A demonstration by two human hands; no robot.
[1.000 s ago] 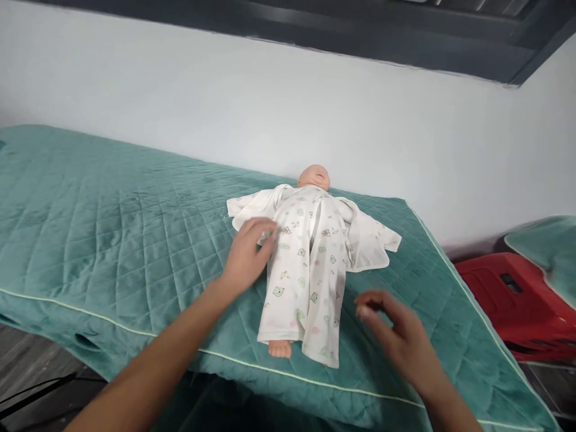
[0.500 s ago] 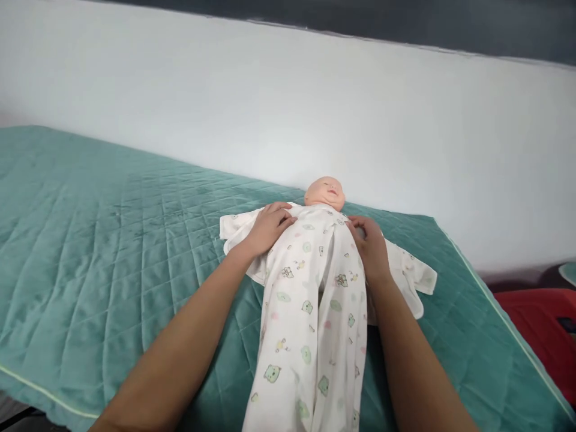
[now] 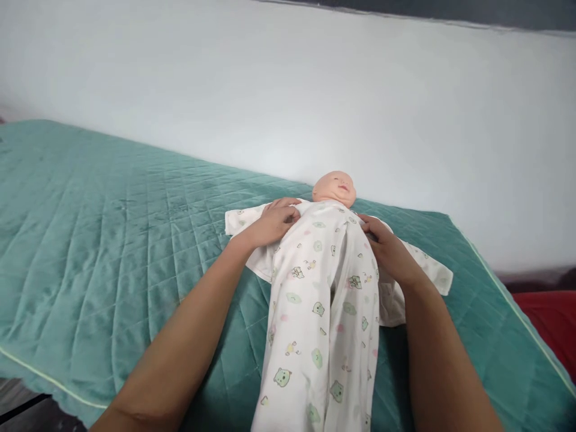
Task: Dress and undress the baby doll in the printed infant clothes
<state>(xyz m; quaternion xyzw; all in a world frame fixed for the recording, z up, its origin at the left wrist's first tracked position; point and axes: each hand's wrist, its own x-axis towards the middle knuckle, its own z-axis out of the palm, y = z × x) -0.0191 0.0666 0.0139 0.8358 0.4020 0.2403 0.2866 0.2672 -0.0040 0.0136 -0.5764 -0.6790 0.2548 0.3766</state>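
A baby doll (image 3: pixel 333 187) lies on its back on a green quilted cover, its head toward the wall. White baby pants (image 3: pixel 324 288) printed with green bears cover its front from just below the chin, the legs running toward me. Beneath them spreads a white baby shirt (image 3: pixel 258 259), its sleeves out to both sides. My left hand (image 3: pixel 278 221) is closed at the upper left edge of the pants, over the shirt. At the upper right edge, my right hand (image 3: pixel 386 245) has its fingers bent around the fabric, fingertips partly hidden.
The green quilted cover (image 3: pixel 112 240) reaches to the white wall (image 3: pixel 180 78) behind the doll. Its light-piped edge (image 3: pixel 508 288) slopes down at the right, beyond which stands a red object (image 3: pixel 546 324). A dark bar (image 3: pixel 22 411) shows below the cover at lower left.
The view has shifted slightly, putting the doll a little further right. My right wrist has swung outward to the right; both hands stay at the pants' upper edges.
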